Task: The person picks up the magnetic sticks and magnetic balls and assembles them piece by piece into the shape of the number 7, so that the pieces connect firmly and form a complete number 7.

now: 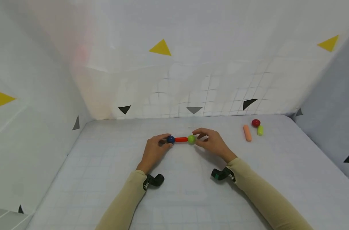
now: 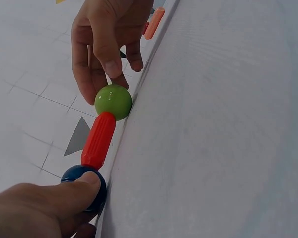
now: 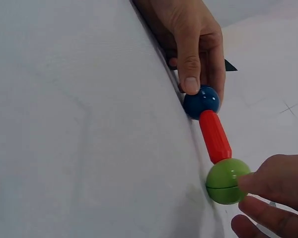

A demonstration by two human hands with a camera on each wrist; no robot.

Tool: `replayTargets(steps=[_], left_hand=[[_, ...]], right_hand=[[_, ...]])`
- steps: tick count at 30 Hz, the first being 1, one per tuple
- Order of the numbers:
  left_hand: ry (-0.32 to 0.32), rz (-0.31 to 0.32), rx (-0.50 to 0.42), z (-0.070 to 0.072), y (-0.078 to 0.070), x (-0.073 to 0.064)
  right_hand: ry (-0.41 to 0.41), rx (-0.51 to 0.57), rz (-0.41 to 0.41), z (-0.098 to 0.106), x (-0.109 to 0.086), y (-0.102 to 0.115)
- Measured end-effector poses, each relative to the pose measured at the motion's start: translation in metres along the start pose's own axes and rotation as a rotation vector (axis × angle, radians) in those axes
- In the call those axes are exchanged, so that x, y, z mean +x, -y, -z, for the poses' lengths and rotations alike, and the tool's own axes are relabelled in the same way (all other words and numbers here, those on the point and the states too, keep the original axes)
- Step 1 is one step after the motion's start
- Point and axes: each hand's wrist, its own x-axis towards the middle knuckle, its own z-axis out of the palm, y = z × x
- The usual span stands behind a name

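Observation:
A dark blue ball (image 1: 170, 139), a red ridged rod (image 1: 181, 139) and a lime green ball (image 1: 191, 139) are joined in a straight line lying on the white table. My left hand (image 1: 154, 151) pinches the blue ball, the thumb on its near side and fingers behind. My right hand (image 1: 213, 143) is at the green ball, with thumb and fingers spread loosely about it. In the left wrist view a narrow gap shows between the right thumb (image 2: 111, 67) and the green ball (image 2: 113, 102). The red rod (image 3: 215, 136) is untouched by either hand.
At the back right of the table (image 1: 180, 191) lie an orange rod (image 1: 247, 133), a red ball (image 1: 256, 123) and a short yellow-green rod (image 1: 260, 130). White sheet walls bearing yellow and black triangles enclose the back and sides.

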Motion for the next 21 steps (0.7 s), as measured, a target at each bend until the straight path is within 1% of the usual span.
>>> replayTargets(steps=[5,12,16,21], left_hand=[[-0.004,0.008,-0.011,0.002,0.000,-0.001],[0.003,0.028,-0.026,-0.001,0.000,-0.002],[0.000,0.022,-0.024,-0.001,-0.001,-0.001],[0.003,0.035,-0.017,0.001,-0.002,-0.001]], right_hand=[[-0.021,-0.016,0.000,0.008,0.001,0.002],[-0.050,-0.047,-0.014,0.027,0.002,0.004],[-0.069,-0.044,-0.050,0.039,0.003,0.004],[-0.106,-0.030,-0.092,0.054,0.003,0.006]])
